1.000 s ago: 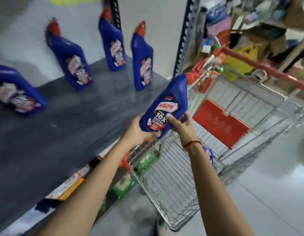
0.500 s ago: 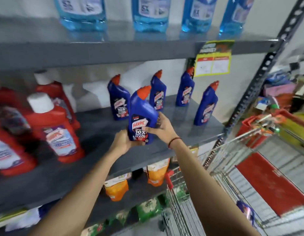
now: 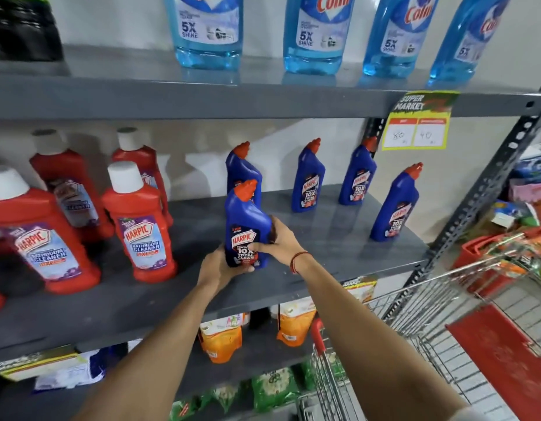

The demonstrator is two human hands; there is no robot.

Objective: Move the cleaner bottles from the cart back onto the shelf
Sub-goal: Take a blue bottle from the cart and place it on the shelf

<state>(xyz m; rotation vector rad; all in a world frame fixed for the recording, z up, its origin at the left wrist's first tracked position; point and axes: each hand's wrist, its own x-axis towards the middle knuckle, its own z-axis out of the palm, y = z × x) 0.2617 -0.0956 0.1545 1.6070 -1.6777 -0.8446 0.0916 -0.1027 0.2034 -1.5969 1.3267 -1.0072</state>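
A dark blue cleaner bottle (image 3: 246,220) with a red-orange cap stands upright near the front of the grey middle shelf (image 3: 339,256). My left hand (image 3: 219,267) cups its base from the left and my right hand (image 3: 278,243) wraps its lower right side. Whether its base touches the shelf I cannot tell. Several more blue bottles stand further back: one right behind the held bottle (image 3: 242,168), two along the wall (image 3: 308,177) (image 3: 358,174), one at the right (image 3: 395,205). The wire cart (image 3: 421,302) is at lower right.
Red bathroom cleaner bottles (image 3: 138,223) crowd the shelf's left half. Light blue glass cleaner bottles (image 3: 313,34) line the upper shelf. Orange pouches (image 3: 222,338) sit on the shelf below. A perforated steel upright (image 3: 487,183) and a yellow price tag (image 3: 416,123) are at right.
Both hands carried the blue bottle from above the cart up to the middle shelf and brought it upright near the shelf's front. The view swung from the cart toward the shelves.
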